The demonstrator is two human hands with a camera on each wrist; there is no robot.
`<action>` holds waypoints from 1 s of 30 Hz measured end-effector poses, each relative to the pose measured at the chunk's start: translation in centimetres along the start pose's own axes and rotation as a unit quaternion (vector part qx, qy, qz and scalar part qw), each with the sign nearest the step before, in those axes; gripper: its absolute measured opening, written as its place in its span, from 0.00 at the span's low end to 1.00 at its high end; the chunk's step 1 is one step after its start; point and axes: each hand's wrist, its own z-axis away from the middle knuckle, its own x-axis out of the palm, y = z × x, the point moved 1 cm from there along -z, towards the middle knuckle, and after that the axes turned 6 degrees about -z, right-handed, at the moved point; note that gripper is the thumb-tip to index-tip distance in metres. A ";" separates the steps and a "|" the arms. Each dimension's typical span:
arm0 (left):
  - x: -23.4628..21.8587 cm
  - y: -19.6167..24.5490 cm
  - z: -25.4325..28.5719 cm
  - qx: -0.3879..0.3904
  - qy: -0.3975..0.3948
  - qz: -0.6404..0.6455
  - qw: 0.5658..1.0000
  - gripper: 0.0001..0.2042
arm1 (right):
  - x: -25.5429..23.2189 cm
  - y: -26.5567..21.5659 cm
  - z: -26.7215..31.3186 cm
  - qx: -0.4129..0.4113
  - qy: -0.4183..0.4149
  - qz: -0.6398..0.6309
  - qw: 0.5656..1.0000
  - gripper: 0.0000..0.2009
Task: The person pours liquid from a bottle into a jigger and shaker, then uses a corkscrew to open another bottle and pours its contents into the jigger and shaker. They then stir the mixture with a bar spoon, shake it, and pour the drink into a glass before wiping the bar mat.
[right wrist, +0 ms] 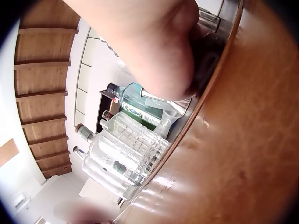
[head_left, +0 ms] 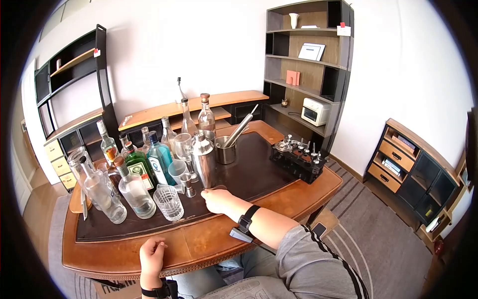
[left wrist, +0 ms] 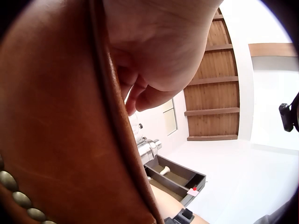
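Observation:
My right hand (head_left: 217, 201) is low at the front edge of the dark desk mat (head_left: 244, 172), close to the base of a steel shaker (head_left: 203, 162). Its fingers are bent; whether they hold anything is hidden, also in the right wrist view, where the hand (right wrist: 161, 56) covers its own fingers. A steel jigger (head_left: 188, 185) and a cut-glass tumbler (head_left: 169, 203) stand left of it. My left hand (head_left: 152, 255) rests at the desk's front edge, fingers loosely curled, holding nothing; the left wrist view shows this hand (left wrist: 154, 51) by the leather edge (left wrist: 117, 107).
Several bottles, including a blue one (head_left: 158, 162) and a green one (head_left: 138, 167), crowd the mat's left side. Behind the shaker stands a steel cup with tools (head_left: 226, 152). A black rack of small metal items (head_left: 301, 159) occupies the desk's right part.

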 end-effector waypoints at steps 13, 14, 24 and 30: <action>-0.3 0.1 0.5 0.010 -0.020 -0.013 1.000 0.06 | -13.0 2.3 10.5 0.355 -0.058 -0.053 0.932 0.14; -0.3 -0.2 0.5 0.012 -0.014 -0.007 1.000 0.06 | -14.0 1.8 11.6 0.380 -0.040 -0.037 0.923 0.15; -0.2 -0.3 0.3 0.009 -0.014 0.017 1.000 0.05 | -28.1 -3.8 26.3 0.533 -0.173 -0.101 0.822 0.25; -0.2 -0.1 0.3 0.011 -0.014 0.016 1.000 0.05 | -30.3 -2.0 22.0 0.411 0.277 -0.107 0.862 0.18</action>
